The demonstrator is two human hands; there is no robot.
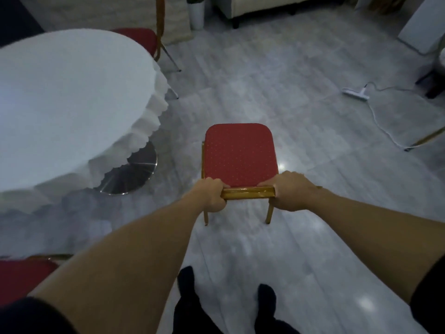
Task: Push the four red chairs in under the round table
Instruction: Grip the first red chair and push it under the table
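1 red chair (239,155) stands on the floor straight ahead of both grips, its gold top rail (248,192) running side to side between them: left hand (212,195) and right hand (290,192) each wrapped tight around an end. From that hold the round desk (72,102) lies well apart to the left, so the chair probably has to swing left before going under; 2 more red chairs sit at its far edge (139,39) and near edge (24,276).

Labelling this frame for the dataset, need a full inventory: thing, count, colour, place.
held chair: 1, red seat, gold frame, centre floor
other red chairs: 2, far side of table; bottom left
round table: 1, white scalloped cloth, left
table base: 1, chrome, under the cloth
power strip: 1, white, corded, right floor
sofa: 1, cream, top
left hand: gripping the backrest's left end
right hand: gripping its right end
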